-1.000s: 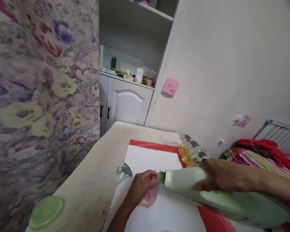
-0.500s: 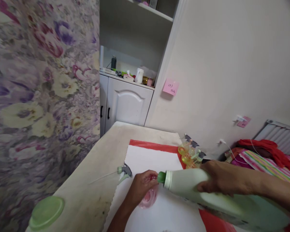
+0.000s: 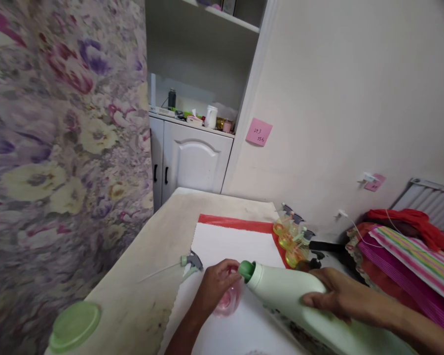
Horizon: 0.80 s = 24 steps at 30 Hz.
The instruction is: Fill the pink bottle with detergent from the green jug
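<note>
A beige table by the floral curtain carries a white sheet over red paper, and across it lies tipped a big pale green detergent bottle, gripped around its body by the right hand, green spout right at the small pink bottle. That pink bottle stands on the sheet, the left hand wrapped around its neck. Smaller bits: yellow spray bottles by the wall, a green lid near the table's edge, a loose spray trigger just left of the hand.
</note>
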Each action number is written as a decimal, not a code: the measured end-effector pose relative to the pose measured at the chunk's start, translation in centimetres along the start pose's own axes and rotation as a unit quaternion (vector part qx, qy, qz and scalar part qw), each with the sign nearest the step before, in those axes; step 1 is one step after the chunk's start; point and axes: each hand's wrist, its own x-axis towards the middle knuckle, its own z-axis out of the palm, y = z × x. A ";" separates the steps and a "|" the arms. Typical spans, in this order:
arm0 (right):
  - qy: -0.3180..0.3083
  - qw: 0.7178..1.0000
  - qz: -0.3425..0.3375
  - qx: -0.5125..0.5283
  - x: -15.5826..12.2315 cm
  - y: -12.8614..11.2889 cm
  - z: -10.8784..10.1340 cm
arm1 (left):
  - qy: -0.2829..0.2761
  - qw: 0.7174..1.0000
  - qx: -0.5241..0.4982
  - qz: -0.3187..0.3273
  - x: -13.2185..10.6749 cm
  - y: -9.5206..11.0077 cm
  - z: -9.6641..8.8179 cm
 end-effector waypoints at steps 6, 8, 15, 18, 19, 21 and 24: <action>0.069 0.991 -0.035 0.113 0.2 1.1 0.0 | 0.006 1.000 0.017 0.001 0.0 -0.8 -0.3; 0.105 0.981 -0.081 0.143 1.0 1.4 -0.3 | 0.002 1.000 0.031 0.004 -0.1 -0.9 -0.5; 0.288 0.903 -0.193 0.252 9.3 2.0 0.6 | -0.024 0.996 0.087 0.023 -0.7 -1.3 -1.3; 0.320 0.881 -0.213 0.276 14.0 1.3 2.0 | -0.037 0.996 0.077 0.022 -0.6 -2.0 -1.6; 0.325 0.875 -0.218 0.284 15.5 1.0 2.5 | -0.039 0.997 0.068 0.025 -0.6 -2.3 -1.6; 0.334 0.864 -0.224 0.302 18.1 0.4 3.4 | -0.042 0.997 0.050 0.031 -0.4 -3.0 -1.8; 0.344 0.852 -0.226 0.323 21.4 0.0 4.5 | -0.051 0.997 0.039 0.037 -0.1 -4.0 -2.1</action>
